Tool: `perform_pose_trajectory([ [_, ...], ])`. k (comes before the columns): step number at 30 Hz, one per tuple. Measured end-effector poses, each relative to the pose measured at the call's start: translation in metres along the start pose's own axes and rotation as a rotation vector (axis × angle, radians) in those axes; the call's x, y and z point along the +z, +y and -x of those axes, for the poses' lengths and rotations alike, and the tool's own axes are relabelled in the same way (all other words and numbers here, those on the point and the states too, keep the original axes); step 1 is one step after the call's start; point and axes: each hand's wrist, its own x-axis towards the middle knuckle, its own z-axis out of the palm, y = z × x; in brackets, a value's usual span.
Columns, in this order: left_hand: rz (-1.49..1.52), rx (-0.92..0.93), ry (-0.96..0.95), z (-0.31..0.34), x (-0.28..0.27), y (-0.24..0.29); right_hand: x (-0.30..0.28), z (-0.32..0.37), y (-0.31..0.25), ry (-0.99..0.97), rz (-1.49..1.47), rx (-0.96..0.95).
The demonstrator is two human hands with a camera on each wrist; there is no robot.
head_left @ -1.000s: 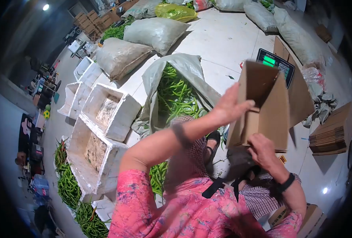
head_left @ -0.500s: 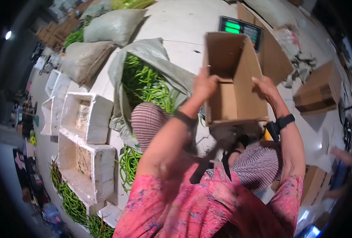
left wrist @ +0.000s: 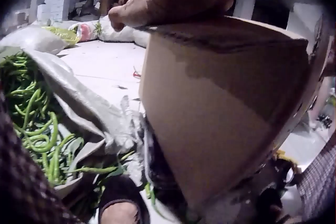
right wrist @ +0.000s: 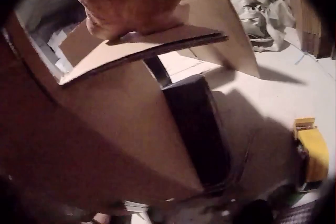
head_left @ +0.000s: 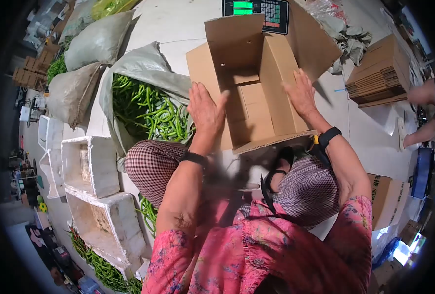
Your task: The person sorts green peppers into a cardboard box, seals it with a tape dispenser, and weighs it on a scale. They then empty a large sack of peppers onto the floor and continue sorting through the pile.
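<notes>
Cardboard box [head_left: 256,112] tilted over knees, mouth up. Grip: left hand [head_left: 205,109] and right hand [head_left: 301,93] flat on opposite walls, fingers straight. Pepper sack [head_left: 144,66] just beside left edge; floor [head_left: 364,127] open right. Scale [head_left: 256,10] behind box shows only in head view.

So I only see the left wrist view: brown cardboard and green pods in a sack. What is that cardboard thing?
Observer: It is an open cardboard box with its flaps up. The left hand lies flat on its left wall.
Operator: And the other hand?
Observer: The right hand lies flat on the opposite wall, fingers straight.
Operator: Anything beyond the box?
Observer: A scale with a lit green display sits on the floor just past it.
</notes>
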Motion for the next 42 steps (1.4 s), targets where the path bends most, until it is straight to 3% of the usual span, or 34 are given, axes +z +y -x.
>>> perform_pose_trajectory([
  [4,-0.052,-0.045,-0.122,-0.010,-0.002,0.015,0.013,-0.014,-0.014,-0.092,-0.024,-0.054],
  [6,0.359,-0.279,-0.397,-0.014,0.004,0.012,0.003,-0.032,-0.024,-0.596,-0.214,0.082],
  [8,0.532,-0.280,-0.314,-0.007,0.031,0.016,0.005,-0.035,-0.032,-0.567,-0.281,-0.015],
  [9,0.555,-0.338,-0.423,-0.012,0.022,0.031,0.005,-0.032,-0.034,-0.531,-0.345,-0.093],
  [10,0.512,-0.364,-0.399,-0.011,0.037,0.035,-0.002,-0.032,-0.033,-0.655,-0.504,0.136],
  [11,0.661,-0.403,-0.396,-0.015,0.028,0.043,-0.001,-0.031,-0.024,-0.640,-0.599,0.175],
  [13,0.749,-0.415,-0.418,-0.021,0.029,0.040,-0.002,-0.040,-0.009,-0.568,-0.569,0.030],
  [14,0.776,-0.387,-0.280,-0.015,0.051,0.039,0.011,-0.050,0.018,-0.578,-0.417,0.049],
  [15,0.671,-0.390,-0.313,-0.020,0.049,0.044,-0.004,-0.057,0.014,-0.674,-0.403,0.200],
  [16,0.695,-0.385,-0.217,-0.014,0.079,0.047,-0.019,-0.062,0.014,-0.712,-0.382,0.193],
  [17,0.540,-0.439,-0.260,-0.012,0.029,0.068,-0.009,-0.069,0.060,-0.600,-0.514,-0.039],
  [18,0.507,-0.329,-0.195,-0.005,0.026,0.069,-0.002,-0.087,0.102,-0.672,-0.374,0.013],
  [19,0.545,-0.225,-0.063,0.001,0.003,0.074,-0.045,-0.086,0.061,-0.630,-0.158,0.036],
  [20,0.666,-0.113,-0.023,0.009,-0.023,0.075,-0.057,-0.093,0.064,-0.557,0.035,-0.058],
  [21,0.785,-0.002,0.018,0.013,-0.064,0.074,-0.072,-0.093,0.055,-0.567,-0.139,-0.115],
  [22,0.966,0.027,-0.093,0.018,-0.106,0.067,-0.086,-0.091,0.047,-0.589,-0.293,-0.104],
  [23,1.150,0.061,-0.208,0.022,-0.161,0.056,-0.122,-0.075,-0.014,-0.576,-0.326,-0.052],
  [25,1.341,-0.106,-0.317,0.034,-0.241,0.020,-0.170,-0.037,-0.111,-0.559,-0.353,0.002],
  [26,1.574,-0.314,-0.301,0.044,-0.275,-0.001,-0.182,-0.020,-0.138,-0.576,-0.404,-0.060],
  [27,1.465,-0.195,-0.215,0.051,-0.292,-0.036,-0.189,-0.001,-0.163,-0.599,-0.456,-0.124],
  [29,1.319,-0.450,-0.084,0.067,-0.298,-0.110,-0.195,0.045,-0.205,-0.639,-0.484,-0.289],
  [32,0.970,-0.714,0.010,0.128,-0.268,-0.217,-0.172,0.100,-0.241,-0.891,-0.553,-0.205],
  [34,0.527,-0.687,-0.144,0.196,-0.217,-0.278,-0.128,0.130,-0.229,-1.027,-0.623,-0.090],
  [35,0.437,-0.658,-0.196,0.233,-0.186,-0.290,-0.107,0.142,-0.219,-1.107,-0.597,-0.056],
  [36,0.345,-0.632,-0.247,0.270,-0.158,-0.288,-0.096,0.143,-0.220,-1.246,-0.361,-0.008],
  [37,0.259,-0.570,-0.403,0.296,-0.136,-0.279,-0.073,0.148,-0.205,-1.340,-0.064,-0.060],
  [38,0.173,-0.504,-0.557,0.315,-0.120,-0.266,-0.042,0.165,-0.175,-1.361,-0.049,-0.066],
  [41,0.064,-0.529,-0.622,0.342,-0.090,-0.232,0.019,0.194,-0.106,-1.311,0.037,-0.054],
  [42,-0.020,-0.370,-0.556,0.351,-0.078,-0.229,0.031,0.201,-0.095,-1.302,0.058,-0.044],
])
